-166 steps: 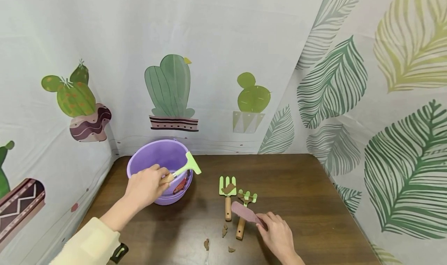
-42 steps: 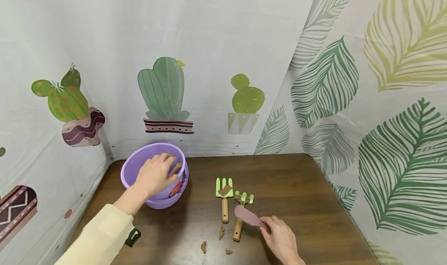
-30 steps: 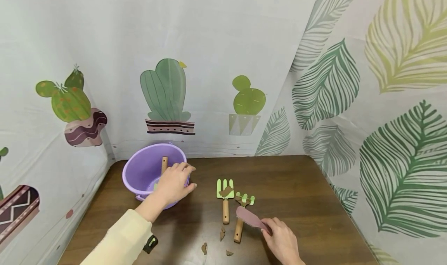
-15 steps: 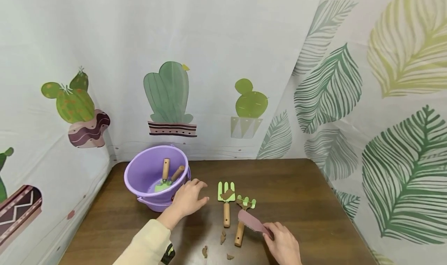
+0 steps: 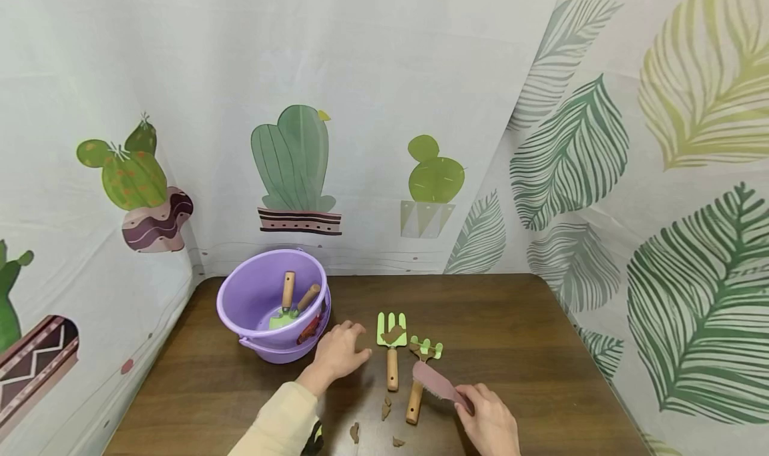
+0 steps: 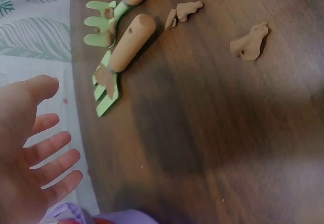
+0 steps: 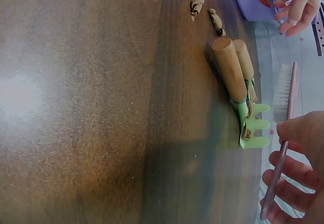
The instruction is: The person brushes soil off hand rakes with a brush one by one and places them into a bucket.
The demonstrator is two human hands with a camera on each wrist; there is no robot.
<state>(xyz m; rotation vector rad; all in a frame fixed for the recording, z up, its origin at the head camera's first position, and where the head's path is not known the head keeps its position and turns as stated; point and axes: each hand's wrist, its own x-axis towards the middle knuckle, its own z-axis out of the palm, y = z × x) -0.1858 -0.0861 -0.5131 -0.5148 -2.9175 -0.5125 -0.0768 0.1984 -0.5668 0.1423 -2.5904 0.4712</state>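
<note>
My left hand [image 5: 339, 352] hovers empty with loose, spread fingers between the purple bucket [image 5: 252, 329] and a green hand fork [image 5: 392, 369]. Brown, clay-like dirt sits on the fork's tines. Right of it lies a small green hand rake [image 5: 414, 402], also dirty, its wooden handle partly overlapped by a pink brush [image 5: 434, 378]. That brush's handle is gripped by my right hand [image 5: 489, 419]; its white bristles [image 7: 283, 89] show in the right wrist view. Inside the bucket, two wooden-handled tools lean, one handle [image 5: 289, 288] more upright than the other [image 5: 309, 298].
Brown crumbs [image 5: 386, 408] lie on the dark wooden table [image 5: 492, 322] below the fork, with other brown bits [image 5: 355, 432] nearer the front edge. A curtain [image 5: 372, 75] printed with cacti and leaves hangs right behind the table.
My left hand lowered a green wooden-handled tool into the bucket, let it go, and came out rightward toward the fork. My right hand keeps holding the brush in nearly the same place.
</note>
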